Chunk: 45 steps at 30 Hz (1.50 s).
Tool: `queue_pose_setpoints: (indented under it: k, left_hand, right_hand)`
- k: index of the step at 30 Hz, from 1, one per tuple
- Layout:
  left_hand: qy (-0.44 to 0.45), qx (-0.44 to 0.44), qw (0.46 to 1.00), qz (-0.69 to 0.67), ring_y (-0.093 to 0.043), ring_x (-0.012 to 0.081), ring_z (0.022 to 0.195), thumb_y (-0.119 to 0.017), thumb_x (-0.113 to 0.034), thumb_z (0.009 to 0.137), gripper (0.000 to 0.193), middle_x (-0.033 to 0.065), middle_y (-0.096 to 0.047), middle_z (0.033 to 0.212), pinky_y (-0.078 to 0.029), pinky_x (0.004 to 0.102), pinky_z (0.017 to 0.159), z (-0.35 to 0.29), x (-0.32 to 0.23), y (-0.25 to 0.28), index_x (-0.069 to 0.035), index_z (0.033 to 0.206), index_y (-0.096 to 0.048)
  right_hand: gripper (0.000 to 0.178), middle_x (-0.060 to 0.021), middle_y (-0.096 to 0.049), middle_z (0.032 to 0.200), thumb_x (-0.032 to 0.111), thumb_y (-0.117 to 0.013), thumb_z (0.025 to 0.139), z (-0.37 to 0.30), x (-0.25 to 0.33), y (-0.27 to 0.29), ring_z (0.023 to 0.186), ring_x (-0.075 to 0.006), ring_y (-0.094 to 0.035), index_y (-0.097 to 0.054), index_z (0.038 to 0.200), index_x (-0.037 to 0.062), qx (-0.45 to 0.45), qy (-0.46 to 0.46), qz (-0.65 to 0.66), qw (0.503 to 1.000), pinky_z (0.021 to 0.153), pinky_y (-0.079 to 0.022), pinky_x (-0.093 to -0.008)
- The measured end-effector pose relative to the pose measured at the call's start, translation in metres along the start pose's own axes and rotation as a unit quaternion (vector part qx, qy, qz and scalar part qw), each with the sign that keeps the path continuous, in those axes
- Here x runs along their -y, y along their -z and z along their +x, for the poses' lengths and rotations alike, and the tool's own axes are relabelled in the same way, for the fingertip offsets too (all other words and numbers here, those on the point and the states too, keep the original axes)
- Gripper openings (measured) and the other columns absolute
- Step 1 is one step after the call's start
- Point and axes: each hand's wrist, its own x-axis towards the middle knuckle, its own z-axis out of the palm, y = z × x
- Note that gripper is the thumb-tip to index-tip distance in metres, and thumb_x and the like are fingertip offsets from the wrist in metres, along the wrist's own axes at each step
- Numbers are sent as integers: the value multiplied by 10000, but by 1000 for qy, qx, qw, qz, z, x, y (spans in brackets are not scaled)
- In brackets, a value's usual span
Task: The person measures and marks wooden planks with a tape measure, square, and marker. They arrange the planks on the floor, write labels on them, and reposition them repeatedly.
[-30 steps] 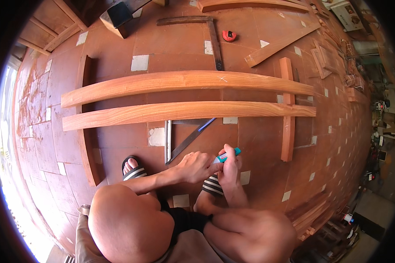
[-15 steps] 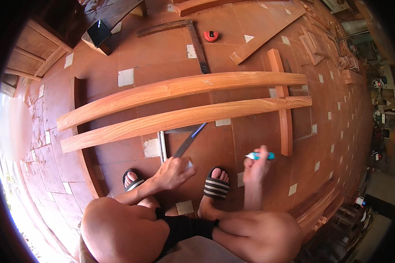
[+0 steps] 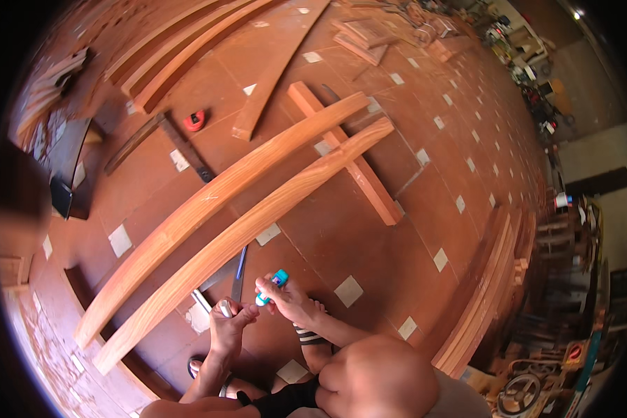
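Observation:
In my right hand (image 3: 290, 301) is a stubby teal-and-white correction pen (image 3: 279, 279), gripped with its white end pointing down toward my left hand. My left hand (image 3: 231, 333) is closed around a small white piece (image 3: 226, 308), too small to name surely. The two hands are close together, just apart. Beyond them lie two curved wooden beams, the nearer beam (image 3: 254, 223) and the farther beam (image 3: 205, 198), which bears a white cross mark. Under their right ends runs a straight wooden bar (image 3: 369, 188). By my left hand lie a blue pen (image 3: 242, 263) and a dark flat blade (image 3: 237, 287).
A dark wooden square (image 3: 181, 148) and a red tape measure (image 3: 195, 121) lie past the beams, near a long board (image 3: 279, 76). Several curved beams (image 3: 181, 52) rest at the far left. Stacked timber (image 3: 477, 299) and machinery (image 3: 519, 393) stand at the right.
My view has turned to the right. My right hand has brought the correction pen in beside my left hand, which has risen and turned upright. The beams lie still.

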Motion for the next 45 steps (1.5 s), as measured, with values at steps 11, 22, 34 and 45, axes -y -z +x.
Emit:
queue_pose_setpoints:
  k: [11, 22, 34, 45]
  left_hand:
    - [124, 79, 965, -219, -752, 189, 818, -795, -35, 976, 290, 60, -727, 862, -601, 292, 730, -2, 9, 7, -143, 868, -548]
    - [-5, -22, 998, 55, -742, 224, 804, -802, -54, 967, 208, 101, -716, 877, -588, 339, 729, 4, -13, 22, -105, 910, -609]
    - [-371, -149, 625, 671, -680, 403, 965, -852, -26, 752, 520, 156, -696, 1038, -505, 525, 949, 49, -46, 90, -26, 1215, -615]
    - [-507, -240, 444, 699, -707, 369, 1228, -602, -130, 1063, 160, 179, -746, 1346, -461, 493, 1011, 35, 32, 97, -111, 928, -519]
  right_hand:
    - [465, 10, -620, 808, 528, -652, 1083, -4, 7, 4, 656, -63, -584, -678, 998, 71, 58, -6, 32, 998, 566, -470, -244]
    - [434, -6, -624, 806, 510, -680, 1071, 1, 6, 20, 592, -69, -580, -669, 994, 83, -36, 42, 76, 996, 521, -464, -233]
    - [458, -10, -631, 803, 524, -700, 1055, -3, 11, 31, 608, -65, -582, -667, 977, 74, -32, 19, 78, 996, 548, -478, -227]
    - [512, -3, -630, 775, 561, -651, 1073, 1, 12, 29, 616, -60, -593, -692, 1011, 55, -15, 6, 49, 999, 558, -483, -234]
